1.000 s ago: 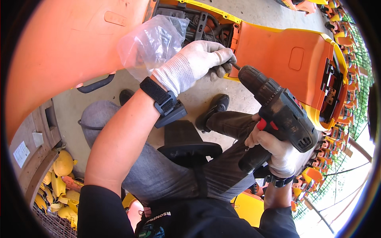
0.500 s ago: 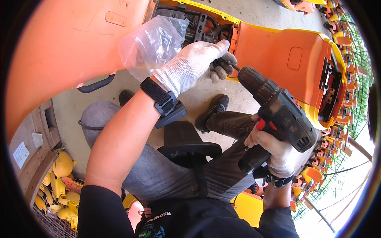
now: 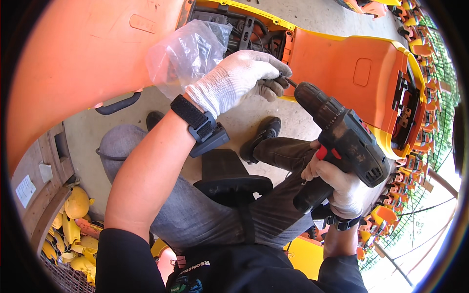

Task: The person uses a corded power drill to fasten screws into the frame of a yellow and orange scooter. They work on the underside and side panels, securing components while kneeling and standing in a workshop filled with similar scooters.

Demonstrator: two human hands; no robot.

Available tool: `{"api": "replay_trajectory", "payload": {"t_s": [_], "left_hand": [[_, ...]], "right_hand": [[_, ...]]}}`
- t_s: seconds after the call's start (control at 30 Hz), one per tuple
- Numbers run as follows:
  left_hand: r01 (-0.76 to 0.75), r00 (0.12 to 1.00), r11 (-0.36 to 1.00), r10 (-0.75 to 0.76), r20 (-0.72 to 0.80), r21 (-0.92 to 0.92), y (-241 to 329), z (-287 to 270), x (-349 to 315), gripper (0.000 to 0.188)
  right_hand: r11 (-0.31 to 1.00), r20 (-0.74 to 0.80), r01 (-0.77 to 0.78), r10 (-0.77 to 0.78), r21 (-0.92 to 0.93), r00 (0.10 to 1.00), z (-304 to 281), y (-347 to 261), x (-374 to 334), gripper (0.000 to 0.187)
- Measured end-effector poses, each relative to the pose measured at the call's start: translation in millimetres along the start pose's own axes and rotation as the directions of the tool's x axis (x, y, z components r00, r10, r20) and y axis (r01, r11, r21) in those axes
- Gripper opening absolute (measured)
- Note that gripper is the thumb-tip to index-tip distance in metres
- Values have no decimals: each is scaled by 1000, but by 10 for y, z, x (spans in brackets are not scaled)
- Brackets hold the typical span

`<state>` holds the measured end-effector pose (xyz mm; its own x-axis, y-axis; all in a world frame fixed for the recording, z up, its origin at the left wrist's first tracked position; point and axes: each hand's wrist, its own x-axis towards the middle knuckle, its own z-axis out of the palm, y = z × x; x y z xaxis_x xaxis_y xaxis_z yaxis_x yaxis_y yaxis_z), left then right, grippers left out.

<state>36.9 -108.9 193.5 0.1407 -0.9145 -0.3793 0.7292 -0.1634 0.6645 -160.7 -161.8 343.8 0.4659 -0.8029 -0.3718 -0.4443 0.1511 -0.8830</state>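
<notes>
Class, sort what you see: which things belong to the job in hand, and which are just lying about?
In use:
- drill, held in the right hand
- drill bit, its tip at the left hand

Apparently lying about:
- yellow parts, lower left
- wooden boards, left edge
- clear plastic bag, possibly

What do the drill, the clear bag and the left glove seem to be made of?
Drill: probably hard plastic, mostly matte black, judging by the moulded vent slots and scuffed housing.
Clear bag: most likely thin, glossy plastic film; it is see-through, wrinkled and catches bright glints.
Left glove: seemingly whitish knit fabric, from the textured cuff; the greyed fingers could be coated or just dirty.
</notes>
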Motion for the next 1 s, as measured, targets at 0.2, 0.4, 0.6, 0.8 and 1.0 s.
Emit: {"api": "replay_trajectory", "payload": {"t_s": [0.2,0.4,0.6,0.8,1.0], "left_hand": [[2,996,976,18,87,-218,-22,-39,17,36],[1,995,967,26,99,-256,-6,-37,21,35],[-38,996,981,53,77,-188,-26,-30,11,30],[-47,999,999,47,-2,26,21,10,-24,22],[-79,997,993,78,10,84,-21,-46,17,22]], "right_hand": [[999,20,-30,29,26,999,-39,26,-8,31],[1000,33,-21,21,15,999,-67,22,-5,29],[998,5,-40,40,53,999,-33,21,-11,27],[998,-18,-49,49,29,999,-22,-15,-19,29],[999,-7,19,-19,31,1000,-11,-15,-6,31]]}}
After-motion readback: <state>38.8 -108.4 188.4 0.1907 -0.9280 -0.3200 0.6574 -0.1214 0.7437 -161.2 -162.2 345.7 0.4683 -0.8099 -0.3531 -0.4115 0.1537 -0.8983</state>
